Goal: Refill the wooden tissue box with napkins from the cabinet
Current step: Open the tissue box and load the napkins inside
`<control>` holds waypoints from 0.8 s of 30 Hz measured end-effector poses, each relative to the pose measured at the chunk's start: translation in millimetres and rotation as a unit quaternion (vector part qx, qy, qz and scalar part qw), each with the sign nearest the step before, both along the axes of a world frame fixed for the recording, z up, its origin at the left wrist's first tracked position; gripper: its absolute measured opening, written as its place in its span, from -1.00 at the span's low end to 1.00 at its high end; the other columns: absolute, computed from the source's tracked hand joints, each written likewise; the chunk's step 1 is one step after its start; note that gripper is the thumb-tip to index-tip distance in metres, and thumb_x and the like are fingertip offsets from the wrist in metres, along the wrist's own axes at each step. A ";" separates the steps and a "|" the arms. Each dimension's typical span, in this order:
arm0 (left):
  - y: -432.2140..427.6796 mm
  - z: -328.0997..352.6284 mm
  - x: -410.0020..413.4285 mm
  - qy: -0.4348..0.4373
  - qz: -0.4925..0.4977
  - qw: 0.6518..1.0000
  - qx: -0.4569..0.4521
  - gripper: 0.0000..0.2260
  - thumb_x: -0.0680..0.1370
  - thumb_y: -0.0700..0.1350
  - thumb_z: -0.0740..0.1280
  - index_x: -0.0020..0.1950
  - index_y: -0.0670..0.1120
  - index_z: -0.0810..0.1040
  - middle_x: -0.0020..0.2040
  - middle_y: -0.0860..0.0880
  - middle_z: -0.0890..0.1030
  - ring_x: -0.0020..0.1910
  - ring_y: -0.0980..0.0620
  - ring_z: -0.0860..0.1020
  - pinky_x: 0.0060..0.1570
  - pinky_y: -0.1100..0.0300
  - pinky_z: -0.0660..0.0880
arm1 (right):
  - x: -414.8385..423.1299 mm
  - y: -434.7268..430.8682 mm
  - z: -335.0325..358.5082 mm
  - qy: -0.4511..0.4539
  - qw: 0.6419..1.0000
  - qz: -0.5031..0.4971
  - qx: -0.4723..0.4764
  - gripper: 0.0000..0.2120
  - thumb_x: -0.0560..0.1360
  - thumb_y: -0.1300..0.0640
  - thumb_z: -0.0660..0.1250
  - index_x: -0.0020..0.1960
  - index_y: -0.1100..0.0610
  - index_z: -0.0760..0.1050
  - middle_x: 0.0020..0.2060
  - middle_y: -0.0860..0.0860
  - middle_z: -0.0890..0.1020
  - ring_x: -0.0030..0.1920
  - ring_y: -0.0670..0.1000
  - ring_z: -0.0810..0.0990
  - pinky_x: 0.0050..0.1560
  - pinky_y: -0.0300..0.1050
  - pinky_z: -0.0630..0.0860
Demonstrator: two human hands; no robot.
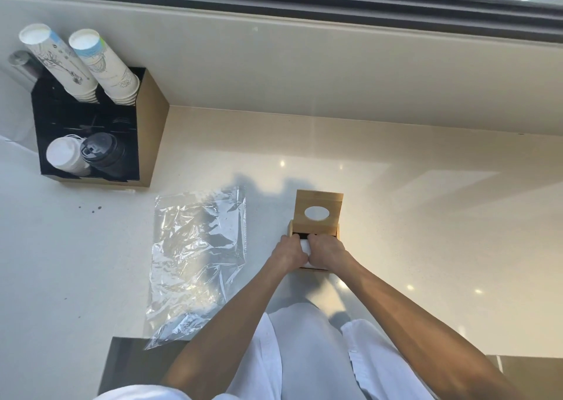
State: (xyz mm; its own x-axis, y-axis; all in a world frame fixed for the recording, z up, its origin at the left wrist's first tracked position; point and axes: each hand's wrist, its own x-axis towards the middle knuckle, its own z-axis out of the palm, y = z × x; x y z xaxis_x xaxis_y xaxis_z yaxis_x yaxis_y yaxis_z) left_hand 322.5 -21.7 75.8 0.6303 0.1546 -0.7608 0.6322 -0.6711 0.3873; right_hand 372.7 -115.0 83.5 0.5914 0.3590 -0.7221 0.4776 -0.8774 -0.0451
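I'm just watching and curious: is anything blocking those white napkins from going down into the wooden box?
Nothing visible does. The wooden box has its lid tipped up at the back, so the top is open. Both hands, left hand and right hand, already press the white napkins into the opening. The empty plastic wrapper lies apart, to the left.

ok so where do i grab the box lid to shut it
Pinch the lid's free top edge from above, or hook a finger in its oval hole. It stands upright, hinged at the back of the wooden box, so pull it toward you once both hands clear the napkins.
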 end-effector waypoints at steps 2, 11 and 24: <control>-1.0 -0.3 -0.5 -0.005 0.000 1.000 0.002 -0.67 0.51 -0.16 0.23 0.26 -0.20 0.41 0.25 -0.22 0.45 0.20 -0.23 0.49 0.05 -0.01 0.48 | 0.2 -0.6 0.7 0.001 1.000 0.005 0.001 -0.74 0.54 0.13 0.24 0.21 0.17 0.47 0.12 0.07 0.62 0.12 0.09 0.61 -0.05 -0.09 0.47; 0.4 -2.2 -15.9 -0.038 0.019 0.999 -0.024 -0.67 0.48 -0.26 0.13 0.25 -0.15 0.34 0.16 -0.22 0.42 0.10 -0.26 0.49 0.07 -0.04 0.47 | -12.4 -42.9 13.1 -0.076 0.984 -0.021 0.159 -0.54 0.48 0.30 0.28 0.36 0.07 0.41 0.24 0.05 0.53 0.23 0.12 0.49 0.12 -0.04 0.49; 6.0 11.9 0.4 0.000 -0.037 0.999 -0.006 -0.63 0.45 -0.20 0.15 0.25 -0.16 0.40 0.13 -0.17 0.52 -0.16 -0.15 0.55 -0.09 -0.03 0.64 | -5.6 -37.0 5.6 0.022 0.972 -0.212 0.100 -0.77 0.47 0.23 0.17 0.11 0.21 0.42 0.07 0.17 0.55 -0.16 0.11 0.46 -0.19 -0.09 0.42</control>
